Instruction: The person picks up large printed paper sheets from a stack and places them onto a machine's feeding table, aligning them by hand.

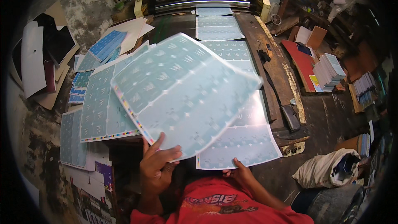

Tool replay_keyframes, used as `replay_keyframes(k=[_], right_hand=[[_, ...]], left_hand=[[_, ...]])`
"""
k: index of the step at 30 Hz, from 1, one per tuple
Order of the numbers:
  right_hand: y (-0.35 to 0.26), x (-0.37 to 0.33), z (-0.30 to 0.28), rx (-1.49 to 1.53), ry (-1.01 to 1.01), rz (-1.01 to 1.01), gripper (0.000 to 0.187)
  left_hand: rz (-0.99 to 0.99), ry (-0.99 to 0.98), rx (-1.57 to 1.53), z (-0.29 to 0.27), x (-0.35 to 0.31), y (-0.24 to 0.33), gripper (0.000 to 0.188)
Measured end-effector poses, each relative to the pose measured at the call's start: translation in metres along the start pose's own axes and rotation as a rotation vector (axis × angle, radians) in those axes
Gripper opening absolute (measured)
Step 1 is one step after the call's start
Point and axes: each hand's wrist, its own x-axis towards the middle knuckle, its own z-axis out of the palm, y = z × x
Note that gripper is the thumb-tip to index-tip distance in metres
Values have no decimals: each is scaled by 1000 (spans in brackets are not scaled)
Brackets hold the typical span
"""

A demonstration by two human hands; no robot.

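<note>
My left hand (pixel 156 166) grips the near corner of a large pale blue-green printed sheet (pixel 182 87), thumb and fingers closed on it. Raised and tilted, this sheet is smeared by motion at its right corner and hides part of the table beneath. My right hand (pixel 240 171) pinches the near edge of a second printed sheet (pixel 244 143), which lies at the front of the machine's table. More printed sheets (pixel 219 28) lie in a line behind it, leading toward the rollers (pixel 203 4).
Stacked printed sheets (pixel 97 103) lie at the left, with bluer sheets (pixel 107 45) behind. A black pouch (pixel 291 118) and strap rest on the table's right edge. Beyond stand a paper stack (pixel 329 72) on a red board (pixel 295 64) and a white sack (pixel 321 170).
</note>
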Motion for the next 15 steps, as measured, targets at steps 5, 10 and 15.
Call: replay_keyframes(k=[5, 10, 15], right_hand=[[0, 27, -18, 219, -156, -139, 47], [2, 39, -18, 156, -134, -265, 47], [3, 34, -15, -63, -69, -299, 49]], left_hand=[[-40, -344, -245, 15, 1, -8, 11], [-172, -478, -457, 34, -10, -27, 14], [-182, -533, -500, 52, -17, -51, 16]])
